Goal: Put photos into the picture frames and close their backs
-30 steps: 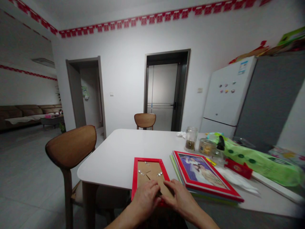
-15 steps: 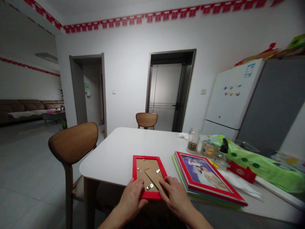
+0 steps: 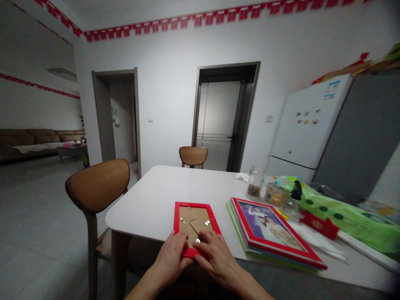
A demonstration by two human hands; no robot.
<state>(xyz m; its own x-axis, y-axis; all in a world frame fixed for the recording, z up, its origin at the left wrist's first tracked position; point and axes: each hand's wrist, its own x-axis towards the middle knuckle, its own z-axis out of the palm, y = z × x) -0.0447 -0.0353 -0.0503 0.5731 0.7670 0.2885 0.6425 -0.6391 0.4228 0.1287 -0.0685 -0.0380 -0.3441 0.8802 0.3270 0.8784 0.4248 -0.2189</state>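
Observation:
A red picture frame (image 3: 193,205) lies back side up at the near edge of the white table (image 3: 156,191). Its brown backing board (image 3: 200,214) carries several metal clips and a slanted stand piece. My left hand (image 3: 175,254) grips the frame's near left corner, fingers on top and thumb at the near edge. My right hand (image 3: 217,254) rests on the near right part, its bent fingertips at the near metal clip (image 3: 198,240); the fingers partly cover that clip. To the right, a red-framed photo (image 3: 271,227) tops a stack of frames.
Beyond the stack stand a glass jar (image 3: 255,183) and a jar with yellow contents (image 3: 275,194). Green packaging (image 3: 346,212), a red item (image 3: 318,225) and white tissue (image 3: 315,241) lie at the right. Wooden chairs stand left (image 3: 98,183) and behind (image 3: 193,156).
My right hand has moved left, from the frame's right edge onto the near clip. My left hand still holds the near left corner. The view has shifted slightly.

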